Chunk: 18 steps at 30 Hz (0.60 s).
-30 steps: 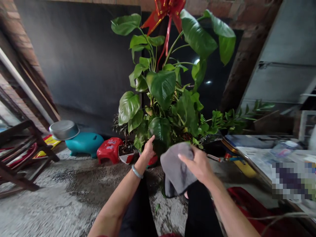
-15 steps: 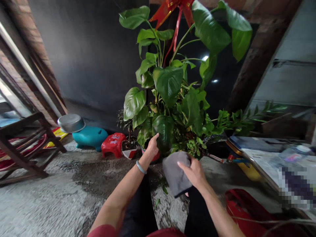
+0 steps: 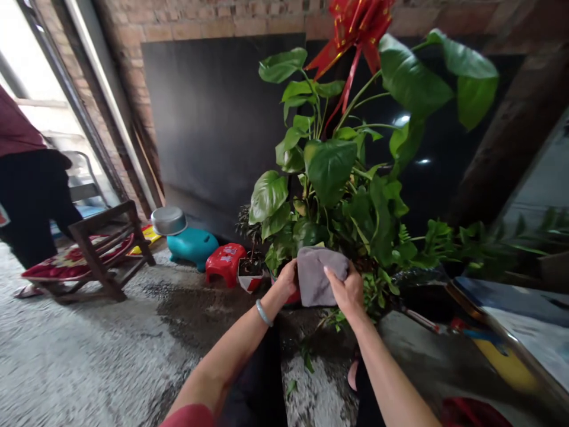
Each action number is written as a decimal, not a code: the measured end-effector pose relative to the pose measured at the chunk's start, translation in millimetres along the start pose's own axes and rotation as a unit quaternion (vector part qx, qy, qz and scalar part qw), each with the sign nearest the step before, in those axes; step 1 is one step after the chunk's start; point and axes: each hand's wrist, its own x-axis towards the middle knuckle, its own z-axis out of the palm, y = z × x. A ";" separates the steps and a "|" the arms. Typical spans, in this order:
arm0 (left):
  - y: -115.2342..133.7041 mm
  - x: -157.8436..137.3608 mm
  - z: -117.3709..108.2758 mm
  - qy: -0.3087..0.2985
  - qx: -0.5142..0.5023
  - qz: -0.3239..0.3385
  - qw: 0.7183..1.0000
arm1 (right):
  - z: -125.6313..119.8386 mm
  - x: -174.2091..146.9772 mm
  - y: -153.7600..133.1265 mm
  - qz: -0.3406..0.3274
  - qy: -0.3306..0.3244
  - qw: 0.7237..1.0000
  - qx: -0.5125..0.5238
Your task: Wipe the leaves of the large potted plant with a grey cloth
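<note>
A grey cloth (image 3: 320,277), folded into a pad, is gripped by my right hand (image 3: 349,290), whose thumb lies across its front. My left hand (image 3: 288,281), with a pale bangle on the wrist, is at the cloth's left edge. Its fingers pass behind the cloth and leaf area, so their hold is hidden. The cloth is in front of the lower leaves of a large potted plant (image 3: 329,169) with broad glossy leaves. One dark leaf (image 3: 307,233) shows just above the cloth. A red bow (image 3: 361,29) tops the plant.
To the left stand a small potted plant (image 3: 250,276), a red stool (image 3: 224,264), a teal stool (image 3: 192,246) with a metal basin (image 3: 169,220), and a wooden chair (image 3: 106,252). A person (image 3: 33,190) stands far left. A table (image 3: 515,320) is at right.
My right hand has raised the cloth up against the lower leaves. My left hand has moved to the cloth's edge, its pointing finger now hidden. The view has shifted left, bringing a person in.
</note>
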 end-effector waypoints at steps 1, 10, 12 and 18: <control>7.4 -3.4 -14.3 0.013 0.010 -0.003 1.000 | -2.7 -2.4 5.0 0.004 0.010 1.000 0.010; 128.4 -5.8 -87.0 0.157 -0.039 0.141 0.977 | -55.0 -29.4 16.5 0.077 0.070 0.993 0.059; 147.6 4.6 -70.2 0.142 -0.058 0.132 0.979 | -61.0 -34.5 6.2 0.073 0.069 0.993 0.061; 179.1 27.3 -26.6 0.082 -0.119 0.134 0.980 | -90.2 -33.7 -56.0 -0.070 0.157 0.981 0.089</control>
